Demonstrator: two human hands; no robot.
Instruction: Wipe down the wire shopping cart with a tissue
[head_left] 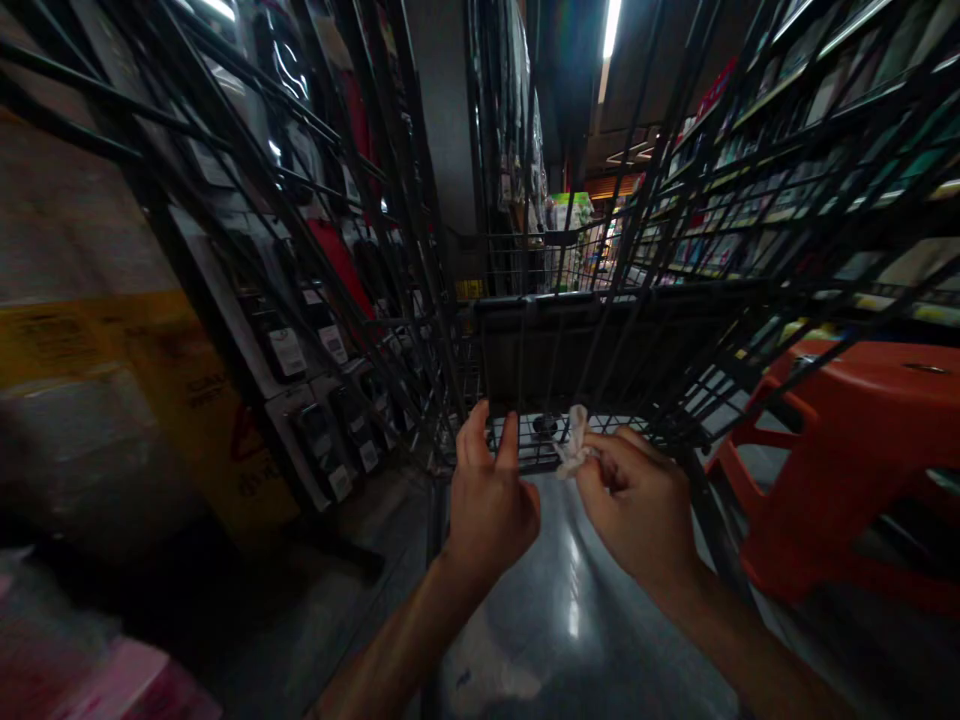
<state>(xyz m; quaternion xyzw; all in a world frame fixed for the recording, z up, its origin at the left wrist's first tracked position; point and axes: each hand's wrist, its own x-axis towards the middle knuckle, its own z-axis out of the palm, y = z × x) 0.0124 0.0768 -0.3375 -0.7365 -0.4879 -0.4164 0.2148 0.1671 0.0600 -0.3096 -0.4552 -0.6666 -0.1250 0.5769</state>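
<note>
A black wire shopping cart (570, 330) stands in front of me in a dim shop aisle. My left hand (487, 500) rests against the cart's near wire edge with its fingers raised and slightly apart, holding nothing I can see. My right hand (637, 500) is closed in a pinch on a small crumpled white scrap (574, 445), like tissue or cloth, held just at the cart's rim beside my left hand.
An orange plastic stool (847, 450) stands close on the right. Black wire racks with hanging packaged goods (315, 330) line the left, with a yellow box (172, 400) beside them. Stocked shelves (787, 190) run along the right. The grey floor (570, 620) is glossy.
</note>
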